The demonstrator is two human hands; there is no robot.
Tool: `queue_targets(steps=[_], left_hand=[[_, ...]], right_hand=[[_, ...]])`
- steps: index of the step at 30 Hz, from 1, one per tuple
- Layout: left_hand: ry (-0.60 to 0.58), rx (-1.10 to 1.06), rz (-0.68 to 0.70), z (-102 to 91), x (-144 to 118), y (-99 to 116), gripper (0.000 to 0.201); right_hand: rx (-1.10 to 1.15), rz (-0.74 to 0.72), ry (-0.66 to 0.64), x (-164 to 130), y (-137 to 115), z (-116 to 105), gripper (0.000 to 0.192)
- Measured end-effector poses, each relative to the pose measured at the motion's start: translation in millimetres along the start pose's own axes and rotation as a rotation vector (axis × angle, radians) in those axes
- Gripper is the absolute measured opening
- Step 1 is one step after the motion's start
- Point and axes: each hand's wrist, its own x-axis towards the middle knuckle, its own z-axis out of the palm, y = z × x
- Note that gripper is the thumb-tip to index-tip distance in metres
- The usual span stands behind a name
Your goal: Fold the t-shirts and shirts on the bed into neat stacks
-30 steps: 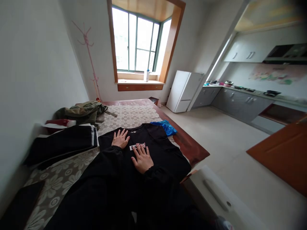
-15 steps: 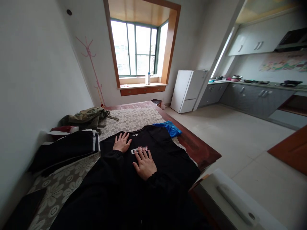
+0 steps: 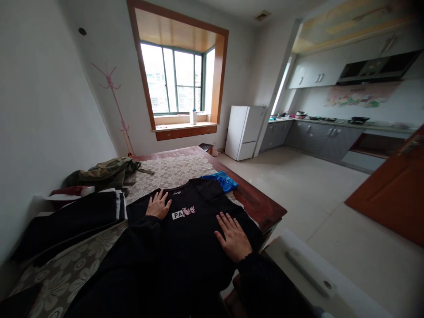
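Note:
A black T-shirt (image 3: 198,234) with a small white and pink print on its chest lies spread over the table, its collar at the far side. My left hand (image 3: 159,206) rests flat on the shirt near its left shoulder, fingers apart. On the right part of the shirt, my right hand (image 3: 234,238) lies palm down with its fingers stretched out. Neither hand grips the fabric. Black sleeves cover both my arms, and the lower part of the shirt blends with them, so its near edge is hard to make out.
Folded black clothing with white edges (image 3: 76,221) and an olive bag (image 3: 102,172) lie left by the wall. Blue cloth (image 3: 221,180) sits beyond the shirt. A patterned tablecloth (image 3: 175,168) covers part of the dark red table (image 3: 261,205). A pale surface (image 3: 298,269) stands at lower right.
My right hand has slid rightward across the shirt from the chest print, which now shows fully. My left hand stays near the left shoulder. The camera view has turned to the right.

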Motion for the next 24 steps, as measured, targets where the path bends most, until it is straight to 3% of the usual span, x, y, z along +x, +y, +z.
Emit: queue_targets(steps=[3,6,11,17,20,24], left_hand=[[0.007,0.001,0.021,-4.5,-7.6,5.9,0.061],[-0.004,-0.001,0.071,-6.2,-32.5,14.6,0.061],[-0.023,0.007,0.283,-6.4,-115.3,25.0,0.066],[0.071,0.021,0.470,-24.9,-217.6,28.8,0.070],[0.129,0.050,0.401,-24.1,-257.0,25.3,0.075],[0.292,0.078,0.154,2.3,-302.2,18.6,0.083]], right_hand=[[-0.070,0.056,0.077,-11.0,28.3,3.1,0.062],[-0.097,0.068,0.126,-16.7,32.9,10.7,0.062],[-0.100,0.054,0.167,-16.6,31.7,19.0,0.063],[-0.077,0.019,0.204,-16.5,38.9,20.5,0.062],[-0.068,0.003,0.258,-22.1,45.7,25.1,0.059],[-0.017,0.043,0.430,-42.1,53.6,44.9,0.056]])
